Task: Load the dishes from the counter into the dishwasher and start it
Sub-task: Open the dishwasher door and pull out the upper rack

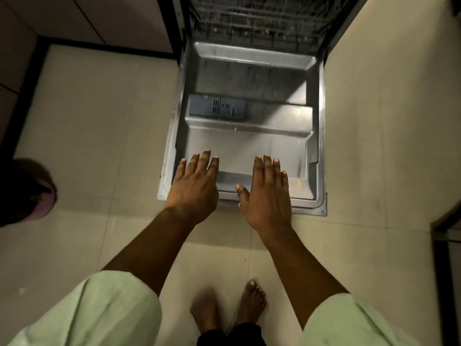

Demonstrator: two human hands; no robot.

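The dishwasher door (249, 143) lies folded down flat in front of me, its steel inner face up, with a grey detergent compartment (216, 107) on its left half. Beyond it the lower rack (257, 23) of dark wire sits inside the machine; I cannot tell what it holds. My left hand (195, 186) and my right hand (268, 193) hover palm down with straight fingers over the door's near edge, side by side, holding nothing. No dishes or counter are in view.
Beige floor tiles (99, 136) surround the door on both sides. Cabinet fronts (104, 18) stand at the upper left. A dark round object with a pink rim (30, 193) sits at the left edge. My bare feet (229, 308) stand just behind the door. A dark-framed unit (446, 245) is at the right.
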